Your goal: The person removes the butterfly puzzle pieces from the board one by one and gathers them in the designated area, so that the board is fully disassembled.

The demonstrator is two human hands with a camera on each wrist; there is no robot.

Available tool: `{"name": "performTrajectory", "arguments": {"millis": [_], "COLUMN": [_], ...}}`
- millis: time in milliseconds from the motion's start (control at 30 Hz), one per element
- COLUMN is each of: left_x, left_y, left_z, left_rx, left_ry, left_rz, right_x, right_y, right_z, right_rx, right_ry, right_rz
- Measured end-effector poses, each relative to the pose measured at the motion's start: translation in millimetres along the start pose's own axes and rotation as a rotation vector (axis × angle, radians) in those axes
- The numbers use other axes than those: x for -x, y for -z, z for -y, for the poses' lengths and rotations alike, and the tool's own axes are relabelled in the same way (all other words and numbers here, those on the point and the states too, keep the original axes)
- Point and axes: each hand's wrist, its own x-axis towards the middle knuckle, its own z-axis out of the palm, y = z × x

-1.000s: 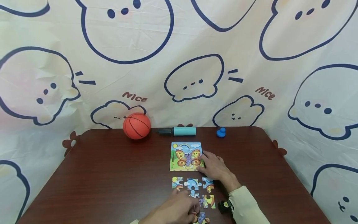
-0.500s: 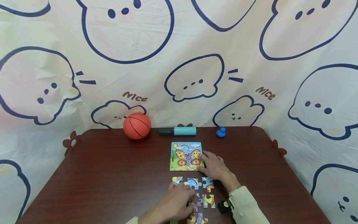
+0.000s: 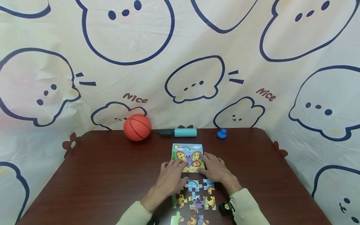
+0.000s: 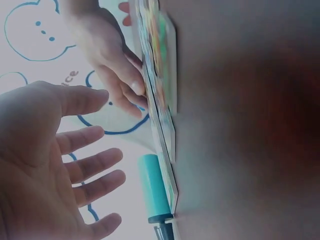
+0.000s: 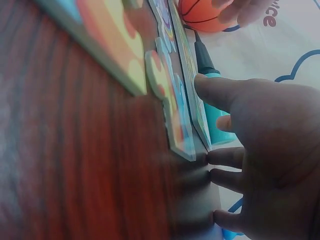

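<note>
Both hands, left hand [image 3: 170, 175] and right hand [image 3: 215, 168], rest with fingers spread flat on the glossy rectangular butterfly card [image 3: 187, 156], mid-surface; knobbed cardboard puzzle pieces [image 3: 197, 200] lie just nearer.

loose pieces [image 3: 194, 200] before puzzle board [image 3: 187, 152].

The left hand [image 3: 170, 178] is covering the card's [image 3: 187, 153] lower left corner; the bottom edge is cutting the nearest pieces [image 3: 191, 219].

A dark wooden table [image 3: 98, 175] fills the lower frame, carrying a basketball [image 3: 137, 127], teal pump [image 3: 180, 132], blue duck [image 3: 222, 133], butterfly puzzle board [image 3: 187, 153] and loose puzzle pieces [image 3: 197, 200] at bottom centre.
</note>
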Motion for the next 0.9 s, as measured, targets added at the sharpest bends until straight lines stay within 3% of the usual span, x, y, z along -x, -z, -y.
{"name": "performTrajectory", "arguments": {"millis": [233, 500, 900], "left_x": [-15.0, -31.1, -53.0], "left_y": [-5.5, -8.8, -16.6], "left_z": [7.5, 13.8, 9.5], "left_rx": [0.035, 0.023, -0.017], "left_ry": [0.018, 0.009, 0.023], "left_rz": [0.019, 0.039, 0.224], "right_x": [1.9, 1.7, -0.3], "right_y": [1.8, 3.0, 1.3], "right_z": [-2.8, -6.7, -8.1], "right_rx": [-0.006, 0.061, 0.085], "right_ry": [-0.017, -0.046, -0.063], "right_rz": [0.016, 0.057, 0.078]}}
